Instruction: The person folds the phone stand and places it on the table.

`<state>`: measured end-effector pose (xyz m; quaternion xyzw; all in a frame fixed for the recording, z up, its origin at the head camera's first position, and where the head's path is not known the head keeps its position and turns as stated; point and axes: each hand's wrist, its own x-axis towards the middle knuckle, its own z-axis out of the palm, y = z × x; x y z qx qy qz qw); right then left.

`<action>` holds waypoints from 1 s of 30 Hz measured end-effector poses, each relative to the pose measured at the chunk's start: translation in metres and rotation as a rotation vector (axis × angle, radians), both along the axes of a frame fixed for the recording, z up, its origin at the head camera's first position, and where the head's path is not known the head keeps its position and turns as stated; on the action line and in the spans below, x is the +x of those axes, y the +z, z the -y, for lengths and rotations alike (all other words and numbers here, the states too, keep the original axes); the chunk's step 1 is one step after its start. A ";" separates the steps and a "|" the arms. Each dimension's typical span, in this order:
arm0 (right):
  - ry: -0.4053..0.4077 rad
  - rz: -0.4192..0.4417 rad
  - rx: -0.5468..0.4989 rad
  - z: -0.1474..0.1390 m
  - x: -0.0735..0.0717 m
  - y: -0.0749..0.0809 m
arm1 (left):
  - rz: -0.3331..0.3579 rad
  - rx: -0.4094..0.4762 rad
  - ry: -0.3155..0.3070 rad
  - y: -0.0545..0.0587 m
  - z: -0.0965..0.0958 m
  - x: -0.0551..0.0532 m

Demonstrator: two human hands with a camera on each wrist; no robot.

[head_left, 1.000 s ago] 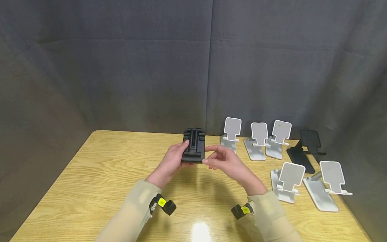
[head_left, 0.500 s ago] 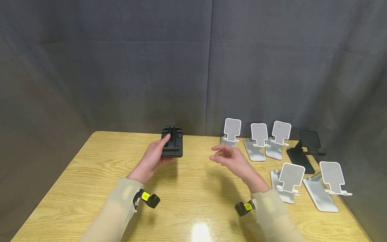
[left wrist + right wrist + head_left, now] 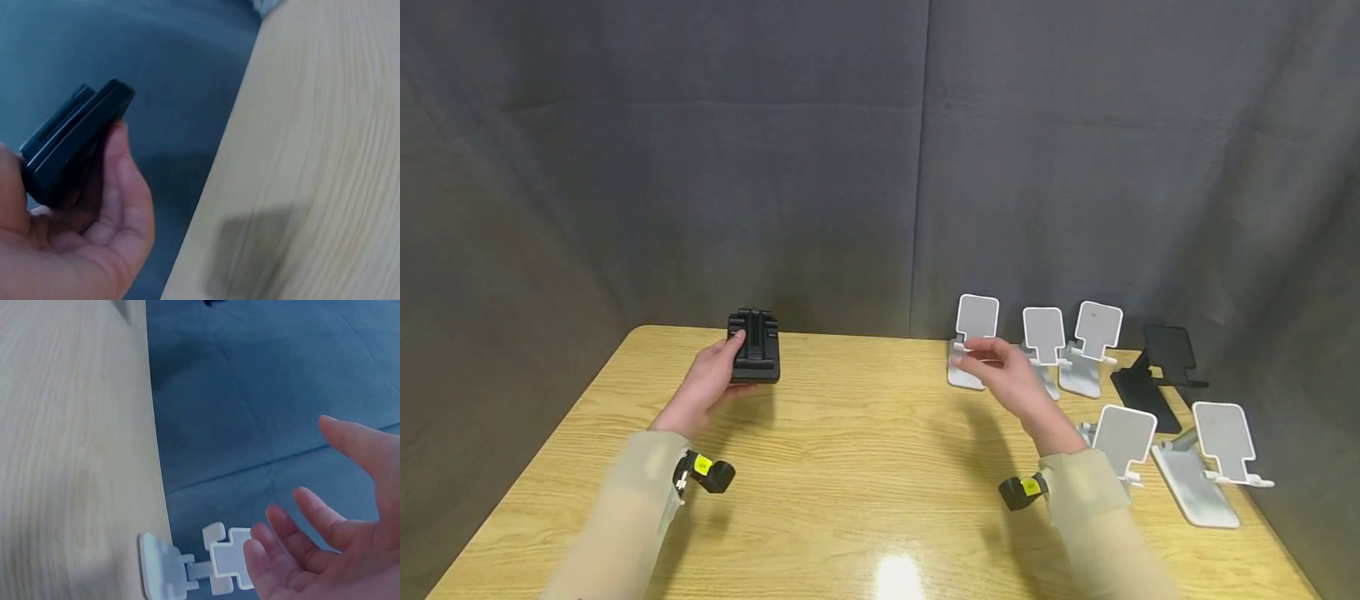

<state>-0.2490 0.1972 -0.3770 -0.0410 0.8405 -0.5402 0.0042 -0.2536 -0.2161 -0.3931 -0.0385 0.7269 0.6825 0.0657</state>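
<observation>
A folded black phone stand (image 3: 756,354) is held above the back left of the table by my left hand (image 3: 706,379), thumb on top and fingers beneath. The left wrist view shows the same folded stand (image 3: 75,144) edge-on between thumb and fingers. My right hand (image 3: 1011,379) holds nothing and hovers in front of the white phone stands, its fingers loosely bent. In the head view it partly covers the nearest back white stand (image 3: 977,315). The right wrist view has that hand (image 3: 337,531) with fingers spread, a white stand (image 3: 164,569) behind them.
More unfolded white stands (image 3: 1043,333) (image 3: 1099,329) (image 3: 1123,437) (image 3: 1225,437) and one unfolded black stand (image 3: 1170,354) stand along the right of the wooden table (image 3: 850,450). A dark grey curtain (image 3: 775,167) hangs behind the back edge.
My left hand has carried the folded black stand leftward from the table's middle. The right hand has come away from the stand and moved right, toward the white stands.
</observation>
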 end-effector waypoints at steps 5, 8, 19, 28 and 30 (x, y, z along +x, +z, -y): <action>-0.062 0.020 0.021 -0.009 -0.006 0.004 | 0.026 -0.171 0.036 -0.005 0.038 0.000; -0.091 0.017 0.008 -0.014 -0.011 0.004 | 0.042 -0.237 0.075 -0.010 0.061 0.002; -0.167 0.112 -0.085 -0.020 -0.026 0.000 | 0.144 -0.339 0.204 -0.040 0.127 0.020; -0.137 0.155 -0.025 -0.024 -0.041 0.004 | 0.185 -0.503 0.262 -0.040 0.161 0.024; -0.130 0.162 -0.009 -0.024 -0.044 0.004 | 0.197 -0.568 0.265 -0.039 0.163 0.029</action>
